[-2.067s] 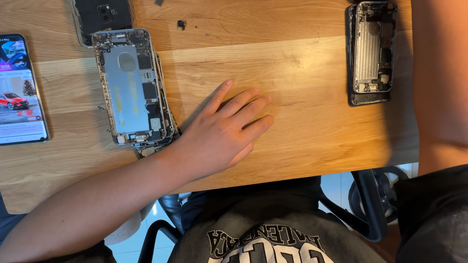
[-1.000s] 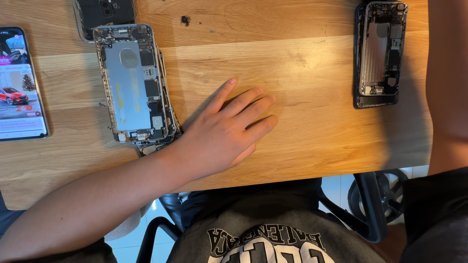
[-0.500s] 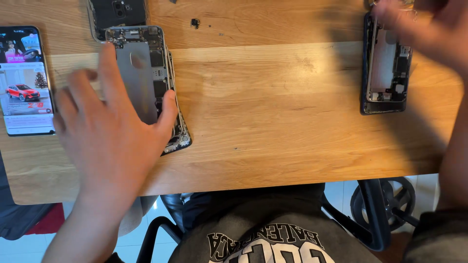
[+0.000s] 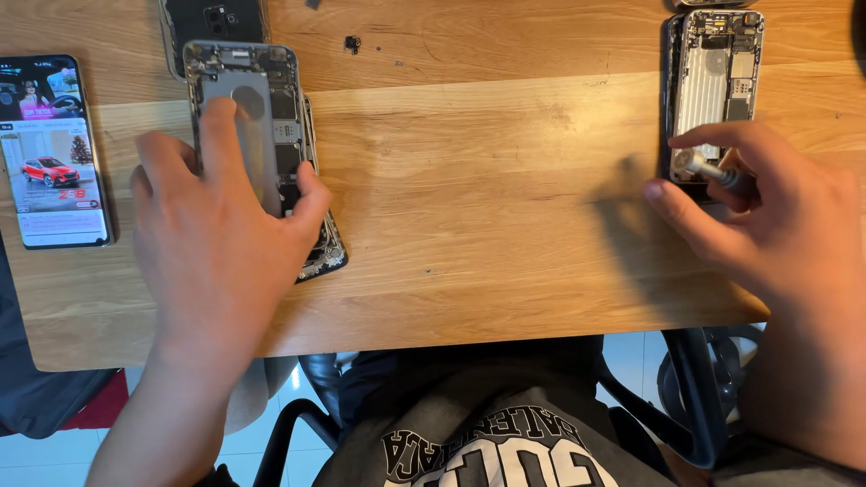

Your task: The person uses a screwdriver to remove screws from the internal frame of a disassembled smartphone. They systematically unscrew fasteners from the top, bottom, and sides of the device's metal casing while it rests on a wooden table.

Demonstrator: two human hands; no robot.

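Observation:
My left hand [image 4: 216, 234] rests flat on an opened phone chassis [image 4: 253, 108] at the left of the wooden table, fingers spread over its metal plate, thumb at its right edge. My right hand [image 4: 776, 225] holds a small silver-tipped tool [image 4: 713, 169] over the lower end of a second opened phone [image 4: 717, 72] at the far right. The tool's tip lies at that phone's bottom part.
A lit phone with a picture on its screen [image 4: 54, 149] lies at the left edge. A dark phone back [image 4: 216, 18] sits at the top left. A tiny dark part [image 4: 352, 42] lies on the wooden table [image 4: 487, 198]. A chair shows below.
My left hand moved from the table's middle to the left phone chassis. My right hand came into view and dropped to the right phone with a tool.

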